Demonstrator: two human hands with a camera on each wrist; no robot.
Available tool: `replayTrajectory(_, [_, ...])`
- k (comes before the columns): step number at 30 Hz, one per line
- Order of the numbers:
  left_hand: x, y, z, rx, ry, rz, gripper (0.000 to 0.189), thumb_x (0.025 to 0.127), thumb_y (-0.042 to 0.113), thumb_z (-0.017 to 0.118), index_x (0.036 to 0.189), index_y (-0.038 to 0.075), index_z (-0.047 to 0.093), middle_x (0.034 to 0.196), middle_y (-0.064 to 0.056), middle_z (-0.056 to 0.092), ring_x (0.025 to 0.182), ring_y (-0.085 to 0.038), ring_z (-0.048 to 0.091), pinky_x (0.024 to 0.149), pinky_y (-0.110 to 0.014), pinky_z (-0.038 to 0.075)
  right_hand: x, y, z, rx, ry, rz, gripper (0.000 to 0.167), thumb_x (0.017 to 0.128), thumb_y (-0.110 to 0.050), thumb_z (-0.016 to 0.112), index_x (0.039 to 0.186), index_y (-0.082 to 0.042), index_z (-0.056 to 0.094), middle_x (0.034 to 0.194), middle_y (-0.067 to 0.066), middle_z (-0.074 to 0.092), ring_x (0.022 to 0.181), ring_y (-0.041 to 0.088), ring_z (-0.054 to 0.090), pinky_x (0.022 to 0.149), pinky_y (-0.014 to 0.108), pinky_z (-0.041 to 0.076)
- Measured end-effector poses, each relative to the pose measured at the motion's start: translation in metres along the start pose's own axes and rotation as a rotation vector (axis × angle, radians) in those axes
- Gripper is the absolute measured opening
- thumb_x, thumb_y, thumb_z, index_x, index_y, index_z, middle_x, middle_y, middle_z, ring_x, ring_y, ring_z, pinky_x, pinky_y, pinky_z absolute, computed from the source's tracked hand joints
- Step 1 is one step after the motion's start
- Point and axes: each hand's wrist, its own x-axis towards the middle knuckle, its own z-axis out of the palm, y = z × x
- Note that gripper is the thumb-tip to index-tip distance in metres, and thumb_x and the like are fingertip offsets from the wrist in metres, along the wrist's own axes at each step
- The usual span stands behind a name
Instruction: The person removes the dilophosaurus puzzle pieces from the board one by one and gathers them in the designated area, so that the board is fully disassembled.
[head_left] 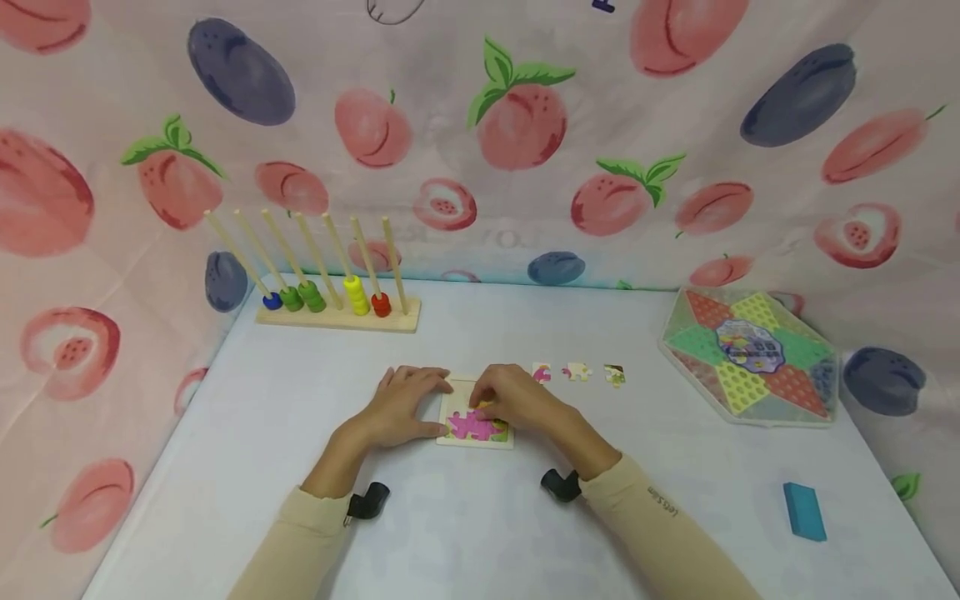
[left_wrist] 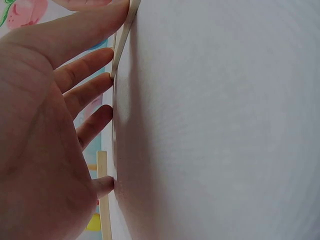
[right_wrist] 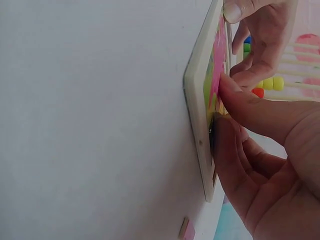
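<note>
A small wooden jigsaw puzzle board (head_left: 476,445) lies on the table, with pink and green pieces (head_left: 468,427) set along its lower part. My left hand (head_left: 405,406) steadies the board's left side, thumb near the lower corner and fingers spread toward the upper corner. In the left wrist view those fingers are nearly straight. My right hand (head_left: 521,398) bends over the board's right side. Its thumb and index finger pinch a puzzle piece (right_wrist: 218,106) down at the board's surface, mostly hidden by the fingertips.
Three loose puzzle pieces (head_left: 577,372) lie in a row behind the right hand. A wooden peg rack with coloured beads (head_left: 337,317) stands back left. At the right are a hexagonal board-game box (head_left: 750,350) and a blue block (head_left: 805,512). Fruit-patterned cloth hangs behind.
</note>
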Motion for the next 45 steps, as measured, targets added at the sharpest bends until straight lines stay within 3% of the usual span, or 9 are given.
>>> replayTrajectory(17, [-0.015, -0.001, 0.016, -0.035, -0.014, -0.030, 0.050, 0.083, 0.031, 0.084, 0.127, 0.021, 0.064, 0.156, -0.001, 0.051, 0.143, -0.031, 0.040, 0.122, -0.075, 0.009, -0.012, -0.001, 0.020, -0.005, 0.002, 0.003, 0.006, 0.086, -0.018, 0.082, 0.091, -0.019, 0.079, 0.104, -0.003, 0.066, 0.095, 0.012, 0.057, 0.089, 0.030, 0.054])
replayTrajectory(28, [-0.009, -0.001, 0.010, -0.021, -0.011, -0.019, 0.050, 0.084, 0.032, 0.084, 0.128, 0.022, 0.063, 0.157, 0.000, 0.049, 0.143, -0.030, 0.039, 0.122, -0.075, 0.008, -0.005, 0.001, 0.012, 0.039, -0.016, 0.002, 0.013, 0.086, -0.015, 0.081, 0.099, -0.015, 0.077, 0.104, -0.001, 0.067, 0.093, 0.013, 0.057, 0.090, 0.030, 0.055])
replayTrajectory(38, [-0.002, -0.001, 0.002, -0.012, -0.003, -0.003, 0.051, 0.083, 0.033, 0.084, 0.129, 0.021, 0.063, 0.158, -0.001, 0.049, 0.143, -0.031, 0.039, 0.122, -0.075, 0.008, 0.000, 0.003, 0.002, 0.038, -0.001, -0.021, 0.014, 0.085, -0.015, 0.083, 0.097, -0.016, 0.077, 0.102, -0.002, 0.068, 0.089, 0.013, 0.055, 0.081, 0.025, 0.052])
replayTrajectory(45, [0.000, -0.001, 0.000, -0.018, 0.001, -0.002, 0.051, 0.083, 0.033, 0.084, 0.128, 0.021, 0.063, 0.157, 0.000, 0.050, 0.143, -0.031, 0.040, 0.123, -0.074, 0.007, -0.001, 0.005, -0.001, 0.123, 0.010, -0.011, 0.016, 0.084, -0.014, 0.084, 0.098, -0.017, 0.077, 0.103, -0.002, 0.069, 0.091, 0.012, 0.060, 0.078, 0.020, 0.054])
